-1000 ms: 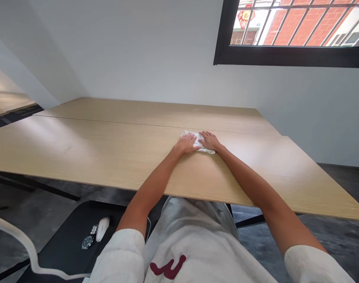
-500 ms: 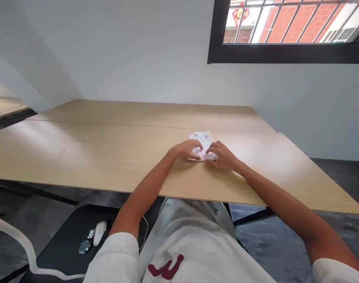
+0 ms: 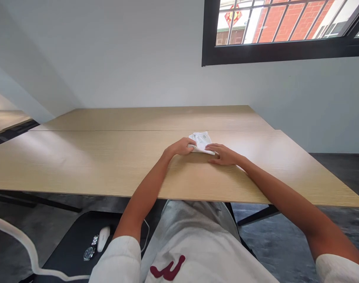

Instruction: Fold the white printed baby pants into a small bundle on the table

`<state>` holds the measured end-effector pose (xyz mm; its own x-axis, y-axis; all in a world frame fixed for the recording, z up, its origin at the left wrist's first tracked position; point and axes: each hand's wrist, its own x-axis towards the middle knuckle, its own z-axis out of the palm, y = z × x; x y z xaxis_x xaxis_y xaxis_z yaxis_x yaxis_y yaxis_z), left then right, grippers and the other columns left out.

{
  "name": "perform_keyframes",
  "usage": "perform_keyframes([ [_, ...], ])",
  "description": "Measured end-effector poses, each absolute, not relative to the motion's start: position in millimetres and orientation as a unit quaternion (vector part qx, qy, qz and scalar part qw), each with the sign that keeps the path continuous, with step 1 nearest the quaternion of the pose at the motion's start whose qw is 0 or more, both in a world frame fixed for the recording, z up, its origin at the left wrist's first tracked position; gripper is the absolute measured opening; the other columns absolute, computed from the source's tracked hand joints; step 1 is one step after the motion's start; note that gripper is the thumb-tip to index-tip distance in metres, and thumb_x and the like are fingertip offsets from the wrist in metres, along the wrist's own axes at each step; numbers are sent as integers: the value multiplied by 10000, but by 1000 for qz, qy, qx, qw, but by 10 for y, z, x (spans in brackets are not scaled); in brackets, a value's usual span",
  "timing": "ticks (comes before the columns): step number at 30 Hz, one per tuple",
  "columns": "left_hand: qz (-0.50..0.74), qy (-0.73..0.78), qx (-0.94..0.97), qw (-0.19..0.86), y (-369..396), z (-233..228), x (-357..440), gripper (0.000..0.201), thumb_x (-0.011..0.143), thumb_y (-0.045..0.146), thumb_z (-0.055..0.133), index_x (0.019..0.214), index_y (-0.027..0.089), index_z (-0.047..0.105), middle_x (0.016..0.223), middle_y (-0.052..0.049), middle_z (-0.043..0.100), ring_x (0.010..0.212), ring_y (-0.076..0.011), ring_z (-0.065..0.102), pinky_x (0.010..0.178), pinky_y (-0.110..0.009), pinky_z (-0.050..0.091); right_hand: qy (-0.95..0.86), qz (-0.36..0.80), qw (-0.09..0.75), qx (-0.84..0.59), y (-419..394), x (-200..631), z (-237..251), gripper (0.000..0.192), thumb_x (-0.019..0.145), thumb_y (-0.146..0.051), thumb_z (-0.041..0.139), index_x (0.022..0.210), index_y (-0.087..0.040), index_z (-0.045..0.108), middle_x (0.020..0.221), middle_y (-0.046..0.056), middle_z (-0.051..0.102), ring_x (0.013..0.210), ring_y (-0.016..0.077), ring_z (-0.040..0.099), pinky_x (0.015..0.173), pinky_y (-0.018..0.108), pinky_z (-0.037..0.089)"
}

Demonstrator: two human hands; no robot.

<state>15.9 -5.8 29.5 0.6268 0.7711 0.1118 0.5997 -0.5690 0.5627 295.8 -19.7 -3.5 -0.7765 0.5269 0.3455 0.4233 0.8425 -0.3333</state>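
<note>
both hands (image 3: 201, 151) over small white cloth (image 3: 201, 140), near edge hidden

The cloth (image 3: 201, 142) is small and white, with a faint pale print on it. It is folded into a compact bundle, roughly square, and it lies flat on the wooden table (image 3: 79, 157), near the middle and a little to the right. Its top surface shows some soft creases. The near edge is partly covered: the left hand (image 3: 179, 147) touches its near left corner, and the right hand (image 3: 225, 155) touches its near right corner with the fingertips. The far part of the cloth is free and fully visible.
</note>
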Motion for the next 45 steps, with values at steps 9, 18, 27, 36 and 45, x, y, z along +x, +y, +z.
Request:
perform_keyframes([
  [9,376,381,645,545,184,-9,46,446,723,461,791,974,127,635,887,-60,636,734,-151,605,618,-252,482,-798,335,356,-352,-82,2927,-99,363,882,-502,511,739,-169,540,707,19,553,674,181,517,622,273,396],
  [18,352,388,630,573,84,41,179,484,756,436,800,1108,171,599,930,-59,646,760,-148,620,621,-241,494,-743,390,384,-386,-135,2855,-146,497,841,-589,587,1064,-145,572,729,15,562,602,154,484,502,227,325],
  [27,267,341,668,605,11,136,113,883,652,313,866,1406,230,414,1002,-54,634,876,-196,651,739,-318,569,-752,316,370,-445,-94,2871,-185,392,875,-476,474,1083,-159,575,713,13,538,608,168,476,507,244,359],
  [36,235,412,776,416,19,114,220,562,747,362,728,1266,190,595,1090,-83,621,926,-236,640,803,-383,566,-818,185,288,-462,-129,2892,-145,338,872,-264,437,1157,-159,586,823,49,628,696,206,569,640,299,446],
  [45,202,409,853,255,-73,125,388,543,789,534,682,1191,170,646,1165,-81,642,1074,-265,593,922,-361,478,-856,78,281,-428,-224,2877,-133,245,967,-361,474,1090,-171,566,1061,120,589,803,234,576,705,354,473],
])
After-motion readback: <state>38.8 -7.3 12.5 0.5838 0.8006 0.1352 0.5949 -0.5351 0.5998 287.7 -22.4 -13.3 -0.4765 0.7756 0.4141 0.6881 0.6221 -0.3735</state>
